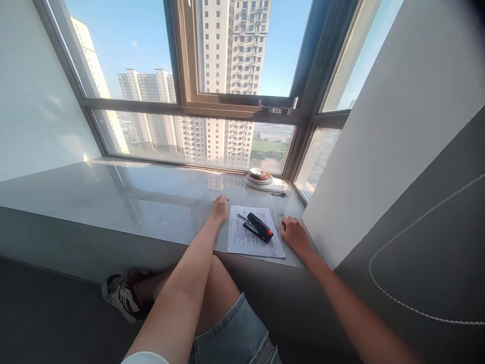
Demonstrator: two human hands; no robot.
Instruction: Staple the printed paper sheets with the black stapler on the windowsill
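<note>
A black stapler (258,228) with an orange-red patch lies on a printed stack of paper (237,243) on the grey windowsill. Its narrow metal part juts out at the far left end. Left of the paper, my left hand (220,208) rests on the sill with curled fingers; a tiny dark bit shows at its fingertips, too small to name. On the paper's right side, my right hand (293,232) is also closed. A small thin greyish piece (282,215) shows just beyond its fingers; whether they grip it cannot be made out. Neither hand touches the stapler.
Stacked plates (261,180) stand at the sill's far right corner, with a small dark object (279,194) before them. Framed windows (235,106) rise behind. A white wall (379,116) and a hanging beaded cord (373,273) are on the right.
</note>
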